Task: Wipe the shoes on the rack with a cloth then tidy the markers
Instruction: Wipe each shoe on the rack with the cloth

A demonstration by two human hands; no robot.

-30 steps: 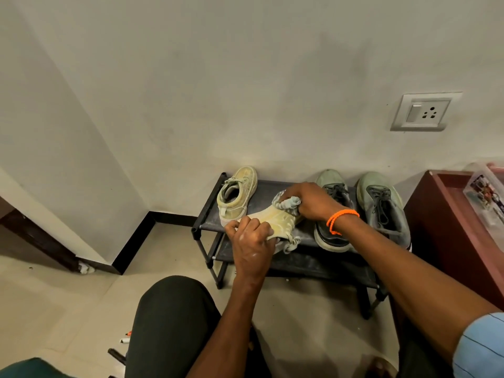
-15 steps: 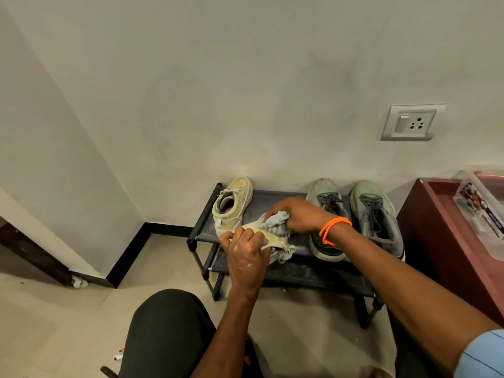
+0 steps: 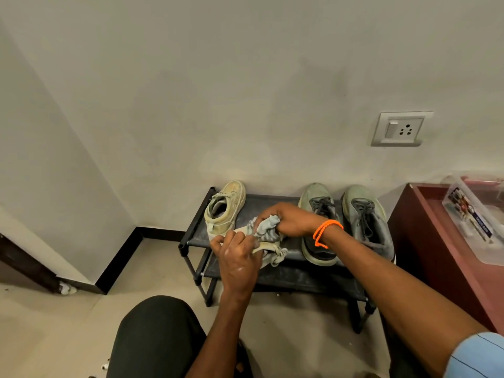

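Plain wall [image 3: 218, 91] w/ socket [image 3: 401, 129], beige tile floor [image 3: 54, 323].

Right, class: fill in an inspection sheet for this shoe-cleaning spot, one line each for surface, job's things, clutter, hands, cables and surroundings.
Surface: black two-shelf rack against the wall, dusty.
Job's things: cream shoe held over the rack's front; grey cloth on it; second cream shoe and two grey shoes on the top shelf; markers not clearly seen.
Clutter: plastic box on the red cabinet.
Hands: left hand grips the held shoe; right hand grips the cloth.
Cables: nothing seen.
Surroundings: wall socket, tiled floor.
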